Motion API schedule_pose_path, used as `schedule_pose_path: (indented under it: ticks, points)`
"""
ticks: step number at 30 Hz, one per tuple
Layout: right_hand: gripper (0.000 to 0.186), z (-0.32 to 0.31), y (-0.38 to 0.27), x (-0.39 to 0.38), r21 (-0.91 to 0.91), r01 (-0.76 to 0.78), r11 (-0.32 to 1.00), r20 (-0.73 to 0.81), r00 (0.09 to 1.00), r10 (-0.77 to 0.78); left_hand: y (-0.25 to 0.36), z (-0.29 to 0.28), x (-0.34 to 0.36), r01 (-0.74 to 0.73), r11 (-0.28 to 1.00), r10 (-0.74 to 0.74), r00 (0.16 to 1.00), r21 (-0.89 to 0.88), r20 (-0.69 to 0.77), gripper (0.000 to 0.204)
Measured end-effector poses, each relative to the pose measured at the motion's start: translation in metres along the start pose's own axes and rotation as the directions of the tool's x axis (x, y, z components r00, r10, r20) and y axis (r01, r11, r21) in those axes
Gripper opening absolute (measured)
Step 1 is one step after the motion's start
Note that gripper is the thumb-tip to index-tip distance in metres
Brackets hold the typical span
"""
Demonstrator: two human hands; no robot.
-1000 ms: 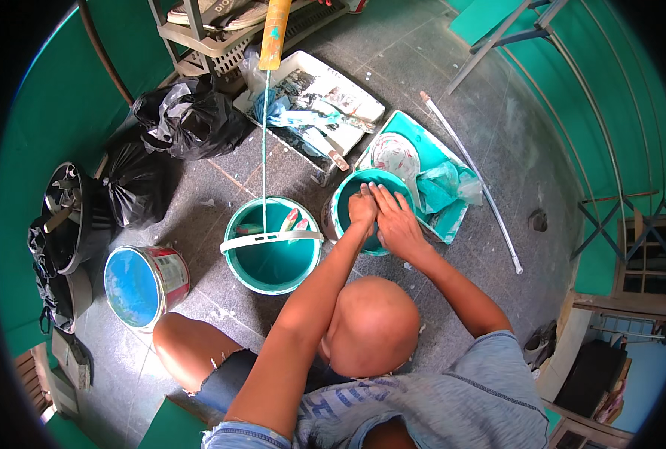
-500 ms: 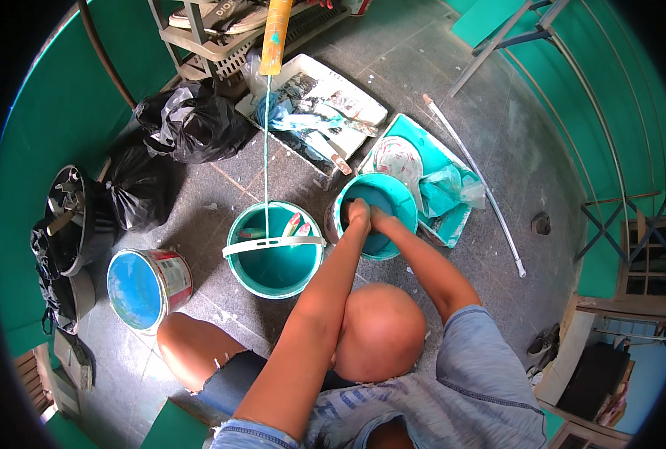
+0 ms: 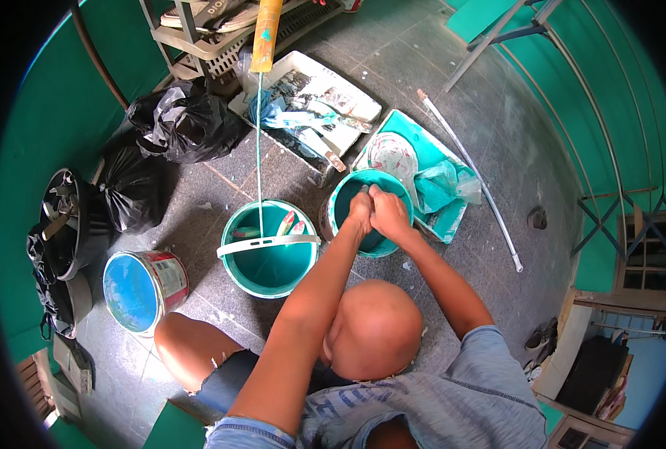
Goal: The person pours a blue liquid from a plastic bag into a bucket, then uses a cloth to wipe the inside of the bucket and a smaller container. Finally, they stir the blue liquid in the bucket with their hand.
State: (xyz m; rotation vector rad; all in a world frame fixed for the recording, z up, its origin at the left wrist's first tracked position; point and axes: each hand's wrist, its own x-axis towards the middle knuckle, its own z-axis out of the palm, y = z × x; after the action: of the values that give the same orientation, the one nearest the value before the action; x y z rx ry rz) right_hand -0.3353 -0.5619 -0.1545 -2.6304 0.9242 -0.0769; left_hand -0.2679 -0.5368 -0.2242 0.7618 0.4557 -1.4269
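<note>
My left hand (image 3: 359, 209) and my right hand (image 3: 387, 209) are side by side with fingers curled at the top of a teal-lined bucket (image 3: 343, 187); what they grip, if anything, is too hidden to make out. Left of them stands a larger teal bucket (image 3: 269, 273) with a white handle, brushes in it and a yellow roller (image 3: 266, 37) on a thin rod standing up from it. Behind my hands lies a teal tray (image 3: 441, 224) holding a paint-smeared round lid (image 3: 391, 153) and a crumpled teal plastic bag (image 3: 438, 183).
A blue-topped pail (image 3: 129, 292) stands left, near black bags (image 3: 187, 127). A messy white tray (image 3: 355, 86) with rags and a brush, a plastic rack (image 3: 198, 34), a loose pole (image 3: 483, 194) and a metal ladder (image 3: 490, 45) surround the work spot.
My hands were spread over the bucket, then reached lower inside it; now they are raised a little, with the right fingers curled beside the left.
</note>
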Motion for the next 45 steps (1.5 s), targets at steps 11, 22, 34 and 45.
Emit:
schedule_pose_path:
  ticks: [11,22,34,45]
  points:
    - [0.022,0.011,0.005,0.014,-0.228,-0.078,0.971,0.013,0.996,0.083,-0.012,0.001,-0.038,-0.090,0.922,0.127,0.989,0.375,-0.074,0.034]
    - [0.024,0.028,0.020,0.001,0.119,0.001,0.993,0.094,0.996,-0.012,-0.016,0.000,-0.016,-0.119,0.976,0.171,0.938,0.183,-0.301,0.036]
    - [0.015,0.032,0.036,0.012,-0.064,0.106,0.992,0.364,0.928,-0.076,-0.004,0.012,-0.038,-0.158,0.946,0.271,0.867,0.285,-0.418,0.036]
    - [0.043,-0.021,0.051,0.001,0.851,-0.525,0.007,0.525,0.851,-0.010,-0.004,0.004,-0.029,-0.123,0.989,0.137,0.968,-0.080,0.210,0.032]
